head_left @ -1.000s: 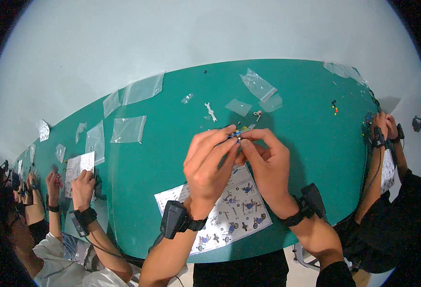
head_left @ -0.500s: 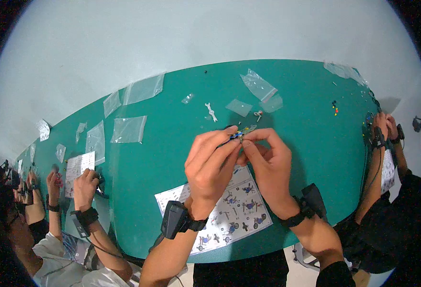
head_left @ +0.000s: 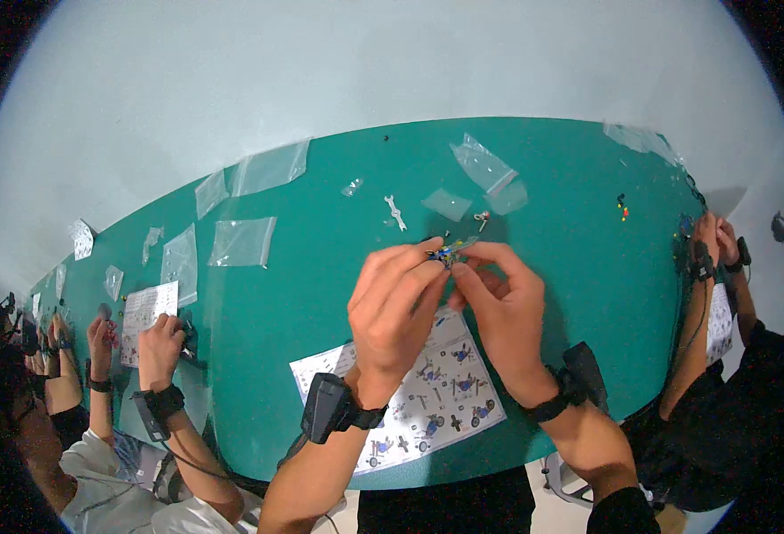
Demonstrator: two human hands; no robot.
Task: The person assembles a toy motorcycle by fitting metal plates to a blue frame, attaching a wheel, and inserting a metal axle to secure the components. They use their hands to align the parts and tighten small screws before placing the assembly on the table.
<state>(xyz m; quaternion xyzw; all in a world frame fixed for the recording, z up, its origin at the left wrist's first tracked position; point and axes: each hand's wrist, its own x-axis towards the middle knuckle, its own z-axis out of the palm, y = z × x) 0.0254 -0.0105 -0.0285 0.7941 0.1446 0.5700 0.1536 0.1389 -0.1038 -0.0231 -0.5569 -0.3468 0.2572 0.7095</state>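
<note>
Between both hands, above the green table, is a small toy model assembly (head_left: 448,254) with blue, yellow and dark parts; the fingers partly cover it. My left hand (head_left: 394,307) is closed and pinches it from the left with thumb and fingertips. From the right, my right hand (head_left: 506,311) grips its near end between thumb and forefinger. Below my hands lies a printed instruction sheet (head_left: 445,400) with pictures of small vehicles. Just beyond my fingers is a small pale part with a red spot (head_left: 483,218), and further left a white double-ended wrench (head_left: 396,213).
Clear plastic bags (head_left: 483,165) lie around the green table (head_left: 303,311), with another bag (head_left: 242,242) to the left. Small coloured pieces (head_left: 623,209) are at the right. Co-workers' hands show at the left (head_left: 161,347) and right (head_left: 715,236).
The fingers have shifted slightly around the toy assembly, and more of its blue part shows. The view has tilted a little, so the table sits slightly lower.
</note>
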